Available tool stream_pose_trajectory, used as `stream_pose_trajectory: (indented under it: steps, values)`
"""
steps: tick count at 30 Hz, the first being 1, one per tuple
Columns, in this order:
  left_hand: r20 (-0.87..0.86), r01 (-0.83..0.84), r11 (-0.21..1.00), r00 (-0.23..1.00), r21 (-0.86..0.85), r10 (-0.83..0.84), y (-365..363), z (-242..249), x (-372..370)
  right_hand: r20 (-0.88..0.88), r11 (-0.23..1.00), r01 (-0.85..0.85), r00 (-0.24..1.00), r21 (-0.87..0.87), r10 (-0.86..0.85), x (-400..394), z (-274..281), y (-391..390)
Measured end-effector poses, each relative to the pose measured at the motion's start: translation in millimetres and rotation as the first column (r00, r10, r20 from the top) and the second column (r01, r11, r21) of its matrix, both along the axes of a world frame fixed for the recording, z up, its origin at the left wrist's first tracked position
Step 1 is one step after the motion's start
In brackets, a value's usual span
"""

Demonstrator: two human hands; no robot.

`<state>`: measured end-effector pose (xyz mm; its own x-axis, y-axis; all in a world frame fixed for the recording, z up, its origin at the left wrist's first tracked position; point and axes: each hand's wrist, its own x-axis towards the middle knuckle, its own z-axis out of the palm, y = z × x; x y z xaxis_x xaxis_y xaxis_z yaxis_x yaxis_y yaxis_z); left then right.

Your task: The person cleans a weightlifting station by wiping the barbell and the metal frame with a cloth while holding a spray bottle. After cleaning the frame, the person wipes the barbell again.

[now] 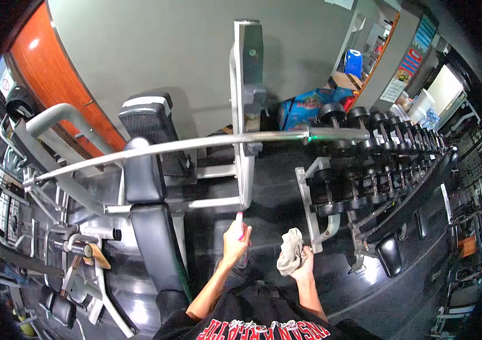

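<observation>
My left hand (pixel 233 243) is wrapped round a spray bottle with a pink and white head (pixel 240 221). Part of a clear body shows below the fingers. In my right hand (pixel 305 264) is a crumpled off-white cloth (pixel 291 251), bunched up and held apart from the bottle. Ahead of both hands a long metal barbell (pixel 184 145) lies across a bench press frame (pixel 246 68). The black padded bench (pixel 159 238) is to the left of my left hand, and neither hand touches it.
A rack of black dumbbells (pixel 388 136) runs along the right. Blue packs (pixel 309 107) sit against the grey wall behind the bar. Another machine with grey tubes (pixel 79 249) stands at the left. A black padded seat (pixel 389 256) is at the lower right.
</observation>
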<state>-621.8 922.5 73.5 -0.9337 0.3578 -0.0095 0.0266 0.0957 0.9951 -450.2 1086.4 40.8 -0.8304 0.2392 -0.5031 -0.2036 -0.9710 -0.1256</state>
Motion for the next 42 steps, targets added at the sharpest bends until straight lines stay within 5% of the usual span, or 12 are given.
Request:
stream_pose_trajectory:
  steps: [9, 13, 16, 21, 23, 25, 27, 30, 31, 33, 39, 42]
  values:
    - [0.008, 0.017, 0.996, 1.000, -0.087, -0.016, -24, -23, 44, 0.062, 1.000, 0.001, 0.998, -0.008, 0.000, 37, -2, -17]
    - [-0.147, -0.014, 0.976, 0.989, -0.219, -0.018, -34, -41, 44, 0.103, 0.999, -0.020, 0.995, 0.027, 0.017, 0, 22, -22]
    - [-0.023, 0.038, 0.962, 0.999, -0.272, -0.045, -39, -43, 38, -0.028, 0.998, -0.061, 0.998, 0.007, 0.061, -38, 7, -22]
    - [0.051, 0.075, 0.985, 0.996, -0.155, -0.068, -43, -33, 18, 0.137, 0.966, -0.160, 0.982, 0.205, 0.134, -117, -50, -15]
    - [0.118, 0.116, 0.985, 0.988, -0.130, -0.101, -45, -22, 4, 0.323, 0.948, -0.124, 0.946, 0.294, 0.023, -160, -58, -10]
    - [-0.085, 0.122, 0.971, 0.986, -0.208, -0.142, -50, -32, -10, 0.290, 0.925, 0.004, 0.949, 0.379, -0.123, -207, -61, -3]
    - [0.003, 0.175, 0.973, 0.984, -0.150, -0.176, -55, -40, -22, 0.125, 0.710, 0.243, 0.897, 0.661, -0.424, -263, -38, -10]
    - [-0.095, 0.142, 0.978, 0.983, -0.155, -0.158, -64, -36, -40, 0.013, 0.273, 0.159, 0.845, 0.949, -0.535, -328, -60, -7]
    - [-0.089, 0.147, 0.975, 0.983, -0.164, -0.163, -68, -37, -44, -0.020, -0.212, -0.147, 0.776, 0.966, -0.631, -342, -90, -1]
    - [0.117, 0.089, 0.986, 0.990, -0.140, -0.073, -75, -39, -51, -0.065, -0.400, -0.267, 0.757, 0.877, -0.650, -352, -98, -9]
    - [0.147, 0.084, 0.978, 0.988, -0.190, -0.056, -85, -52, -68, -0.054, -0.429, -0.352, 0.718, 0.832, -0.694, -349, -164, 2]
    - [0.166, 0.099, 0.981, 0.984, -0.165, -0.071, -77, -58, -72, 0.195, -0.185, -0.384, 0.758, 0.905, -0.622, -325, -165, -5]
